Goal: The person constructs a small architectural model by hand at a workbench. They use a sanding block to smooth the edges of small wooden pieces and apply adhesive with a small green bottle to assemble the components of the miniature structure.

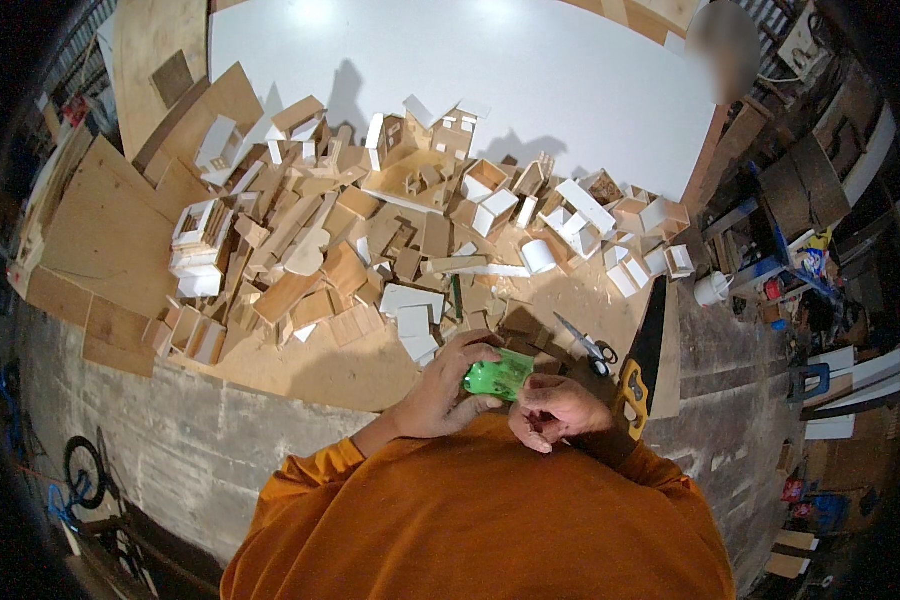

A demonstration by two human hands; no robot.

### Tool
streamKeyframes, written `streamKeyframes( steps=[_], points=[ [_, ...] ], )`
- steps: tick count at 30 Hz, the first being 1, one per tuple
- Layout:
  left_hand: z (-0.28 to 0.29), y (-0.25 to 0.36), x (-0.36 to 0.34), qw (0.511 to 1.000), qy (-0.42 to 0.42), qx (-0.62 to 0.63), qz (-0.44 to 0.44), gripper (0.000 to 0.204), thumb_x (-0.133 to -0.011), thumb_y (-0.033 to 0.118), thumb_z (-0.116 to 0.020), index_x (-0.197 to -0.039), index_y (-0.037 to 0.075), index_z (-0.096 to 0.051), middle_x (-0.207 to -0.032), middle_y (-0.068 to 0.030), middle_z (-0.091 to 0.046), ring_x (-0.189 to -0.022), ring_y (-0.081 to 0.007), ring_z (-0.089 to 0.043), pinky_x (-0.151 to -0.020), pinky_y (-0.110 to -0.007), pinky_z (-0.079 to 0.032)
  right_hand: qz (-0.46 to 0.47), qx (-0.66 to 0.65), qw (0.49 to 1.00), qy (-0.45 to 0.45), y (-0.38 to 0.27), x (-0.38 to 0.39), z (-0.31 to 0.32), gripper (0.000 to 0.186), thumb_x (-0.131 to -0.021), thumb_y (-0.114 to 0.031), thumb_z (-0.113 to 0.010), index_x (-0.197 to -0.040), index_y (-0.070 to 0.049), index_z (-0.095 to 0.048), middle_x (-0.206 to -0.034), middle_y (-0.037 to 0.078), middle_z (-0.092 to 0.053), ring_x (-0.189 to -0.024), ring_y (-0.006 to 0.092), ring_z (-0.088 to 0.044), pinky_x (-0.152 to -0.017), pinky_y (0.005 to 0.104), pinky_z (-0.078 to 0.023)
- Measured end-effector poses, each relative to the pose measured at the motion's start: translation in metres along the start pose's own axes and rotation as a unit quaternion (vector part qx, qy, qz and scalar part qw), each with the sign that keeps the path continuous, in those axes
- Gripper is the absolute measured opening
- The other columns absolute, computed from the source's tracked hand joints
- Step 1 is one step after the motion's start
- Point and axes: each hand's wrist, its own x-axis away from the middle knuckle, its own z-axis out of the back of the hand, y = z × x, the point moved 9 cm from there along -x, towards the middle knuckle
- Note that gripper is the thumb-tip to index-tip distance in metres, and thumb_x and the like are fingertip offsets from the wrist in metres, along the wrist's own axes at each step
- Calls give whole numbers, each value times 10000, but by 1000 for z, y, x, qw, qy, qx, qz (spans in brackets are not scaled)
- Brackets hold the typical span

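Note:
Close to my body I hold a shiny, see-through green plastic piece (498,376), perhaps a packet or part of a bottle; its exact kind is unclear. My left hand (445,388) is closed around its left side, fingers over the top and thumb below. At its right end my right hand (560,408) pinches the edge between thumb and forefinger, with the other fingers curled. Just beyond the right hand, scissors (592,346) with dark handles lie on the wooden table. Beside them is a handsaw (642,365) with a yellow and black handle.
Small wood and white board models and offcuts (310,250) are heaped across the wooden tabletop (300,375). A large white board (450,80) lies behind them. A white bucket (711,289) stands off the right edge. A bicycle (85,475) is at lower left; shelves of materials line the right.

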Motion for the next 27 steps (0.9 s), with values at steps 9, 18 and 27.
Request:
streamKeyframes(
  steps=[9, 18, 27],
  points=[
    [-4, -4, -5, 999, -3, 34, 14, 443, -826, 133, -693, -1197, 79, -458, -1240, -212, -461, -1135, -382, -496, -928, -426, -419, -10, -64, 997, 32, 11, -2, 12, 493, -1009, -419, -366, -649, -98, -469, -478, -27, -378, -387, 63, -301, -372, 227, -231],
    [1, -7, -5, 999, 50, -14, -4, 457, -814, 133, -706, -1188, 74, -449, -1224, -209, -463, -1104, -379, -513, -904, -409, -441, -12, -3, 996, 83, 5, -5, 13, 442, -1006, -431, -368, -775, -89, -524, -501, -18, -376, -385, 56, -300, -358, 221, -230],
    [-2, -10, -3, 999, 23, -30, -12, 458, -816, 147, -703, -1189, 73, -448, -1228, -227, -460, -1102, -394, -514, -895, -425, -447, 5, -123, 992, 12, 24, -11, 17, 339, -1016, -379, -358, -979, -98, -544, -487, -43, -362, -379, 54, -275, -358, 217, -225]
  ],
)
